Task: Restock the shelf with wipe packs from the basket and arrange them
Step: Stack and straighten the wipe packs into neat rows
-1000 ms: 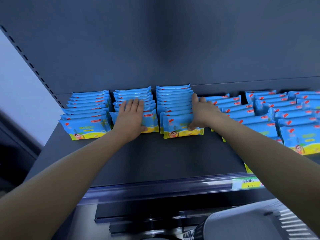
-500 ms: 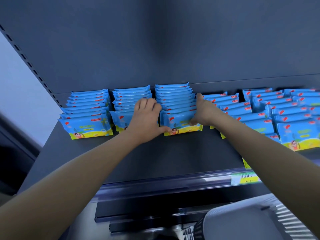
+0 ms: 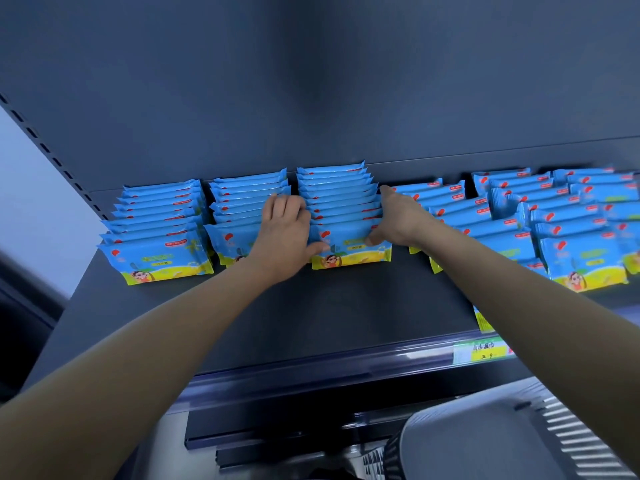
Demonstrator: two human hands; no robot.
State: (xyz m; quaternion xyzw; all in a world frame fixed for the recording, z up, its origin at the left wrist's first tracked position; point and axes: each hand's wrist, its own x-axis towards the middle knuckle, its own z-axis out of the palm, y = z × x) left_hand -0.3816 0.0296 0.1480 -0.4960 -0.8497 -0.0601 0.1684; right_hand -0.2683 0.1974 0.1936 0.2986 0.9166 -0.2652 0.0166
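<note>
The row of wipe packs point(image 3: 337, 202) sits between your hands on the shelf point(image 3: 311, 313), its long axis running away from you toward the back wall point(image 3: 311, 98) — so any squaring-up turns on pressing inward from both sides. Your left hand point(image 3: 285, 233) grips its left flank, fingers tucked into the gap, thumb across the front pack point(image 3: 349, 252); your right hand point(image 3: 398, 220) clasps the opposite flank, equally near. Your right forearm point(image 3: 502, 278) partly covers the neighbouring rows point(image 3: 460, 216) outboard of that hand (the grey shape point(image 3: 485, 441) by your right elbow is cropped — basket or not, I cannot tell).
</note>
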